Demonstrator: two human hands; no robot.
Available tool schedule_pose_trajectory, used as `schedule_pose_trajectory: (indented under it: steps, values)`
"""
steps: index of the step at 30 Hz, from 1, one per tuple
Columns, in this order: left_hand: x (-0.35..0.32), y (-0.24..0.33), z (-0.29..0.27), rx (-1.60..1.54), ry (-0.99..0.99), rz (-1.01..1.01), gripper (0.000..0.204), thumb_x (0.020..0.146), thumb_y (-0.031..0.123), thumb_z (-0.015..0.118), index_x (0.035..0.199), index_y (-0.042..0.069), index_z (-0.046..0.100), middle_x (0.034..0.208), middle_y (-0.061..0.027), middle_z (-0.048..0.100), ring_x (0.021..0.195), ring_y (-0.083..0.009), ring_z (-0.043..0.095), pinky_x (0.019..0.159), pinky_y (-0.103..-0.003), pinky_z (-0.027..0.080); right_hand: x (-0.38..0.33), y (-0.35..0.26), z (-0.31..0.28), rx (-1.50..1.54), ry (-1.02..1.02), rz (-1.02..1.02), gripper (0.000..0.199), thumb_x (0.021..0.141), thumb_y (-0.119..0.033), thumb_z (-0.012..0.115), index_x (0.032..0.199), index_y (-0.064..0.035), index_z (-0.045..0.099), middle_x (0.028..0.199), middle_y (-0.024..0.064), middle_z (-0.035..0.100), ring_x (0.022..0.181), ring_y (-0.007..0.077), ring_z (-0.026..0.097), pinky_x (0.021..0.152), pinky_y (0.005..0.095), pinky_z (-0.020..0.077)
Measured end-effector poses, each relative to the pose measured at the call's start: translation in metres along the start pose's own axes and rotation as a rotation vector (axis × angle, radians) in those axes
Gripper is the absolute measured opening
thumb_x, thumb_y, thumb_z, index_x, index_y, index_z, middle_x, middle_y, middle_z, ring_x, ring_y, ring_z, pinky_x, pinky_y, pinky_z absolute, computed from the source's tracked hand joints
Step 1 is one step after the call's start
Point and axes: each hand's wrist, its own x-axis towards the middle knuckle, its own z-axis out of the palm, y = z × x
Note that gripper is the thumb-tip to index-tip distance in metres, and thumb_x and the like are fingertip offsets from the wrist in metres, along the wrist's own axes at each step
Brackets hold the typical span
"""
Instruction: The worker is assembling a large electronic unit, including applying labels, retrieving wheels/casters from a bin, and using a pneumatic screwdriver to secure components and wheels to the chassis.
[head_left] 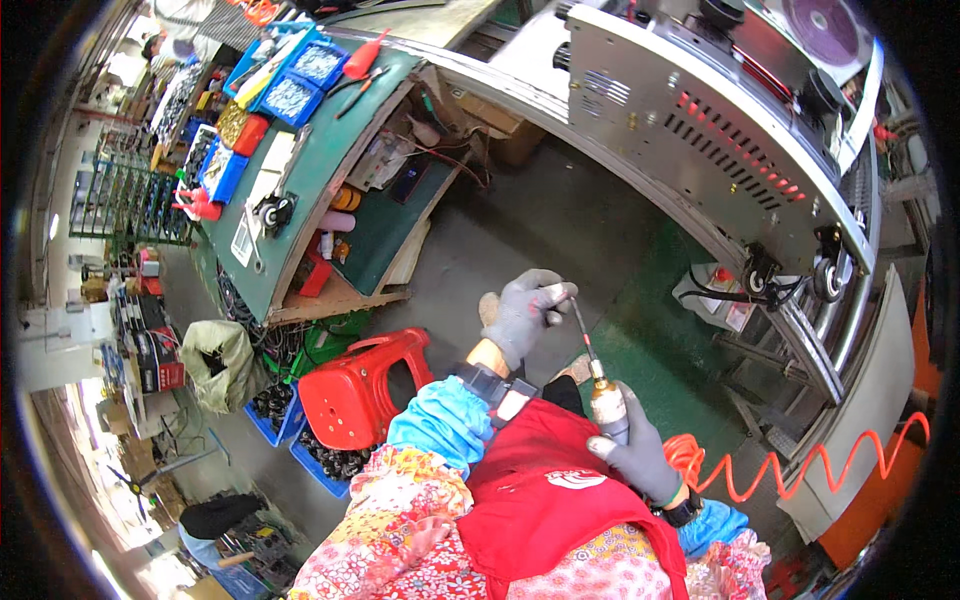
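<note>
My right hand (645, 455), in a grey glove, is wrapped round the body of a pneumatic screwdriver (608, 405). Its long thin bit points up and away from me. At the tip of the bit is my left hand (522, 315), gloved too, with its fingers curled in. Whatever small thing those fingers may pinch is too small to make out. An orange coiled air hose (760, 487) runs off to the right from beside my right hand. Farther off at the right, a grey metal machine casing (690, 130) with slots and small wheels rests on a frame.
A green workbench (335, 130) at the left bears blue bins (290, 98) of small hardware, pliers (358, 92) and a caster wheel (273, 212). A red plastic stool (345, 400) stands beside my left arm. Blue crates (320, 465) of dark parts sit on the floor.
</note>
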Motion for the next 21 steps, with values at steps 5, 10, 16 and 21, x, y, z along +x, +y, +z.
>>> schedule_pose_trajectory:
  steps: [5,10,16,21]
  values:
    - [-0.022,0.042,-0.051,-0.28,-0.042,0.006,0.035,0.096,0.02,0.053,0.122,-0.002,0.045,0.116,-0.027,0.059,0.061,-0.0073,0.051,0.046,-0.019,0.039,0.03,-0.044,0.022,-0.144,-0.107,-0.031,0.091,0.078,-0.041,0.075,0.147,-0.0046,0.028,0.107,0.0234,0.064,0.098,0.0347,0.066,0.084,0.0389,0.0501]
    - [-0.031,0.081,-0.083,-0.276,-0.062,0.07,0.033,0.098,0.024,0.052,0.121,0.0,0.047,0.114,-0.0243,0.061,0.057,-0.0049,0.049,0.044,-0.019,0.038,0.057,-0.087,0.051,-0.237,-0.182,-0.062,0.09,0.079,-0.04,0.074,0.147,-0.0047,0.027,0.108,0.023,0.063,0.099,0.0342,0.065,0.085,0.0383,0.0495]
    - [-0.031,0.121,-0.116,-0.218,-0.056,0.126,0.027,0.096,0.027,0.054,0.113,0.006,0.053,0.109,-0.0192,0.065,0.053,-0.0045,0.048,0.042,-0.018,0.037,0.089,-0.124,0.081,-0.221,-0.209,-0.08,0.09,0.08,-0.042,0.072,0.147,-0.0054,0.026,0.111,0.0235,0.063,0.103,0.0342,0.064,0.088,0.0385,0.0486]
    - [-0.026,0.15,-0.137,-0.215,-0.047,0.158,0.021,0.096,0.023,0.054,0.107,0.006,0.054,0.107,-0.0216,0.066,0.053,-0.004,0.05,0.041,-0.017,0.034,0.111,-0.143,0.096,-0.247,-0.231,-0.017,0.09,0.08,-0.042,0.072,0.147,-0.0031,0.026,0.115,0.023,0.061,0.103,0.0312,0.064,0.088,0.0373,0.0481]
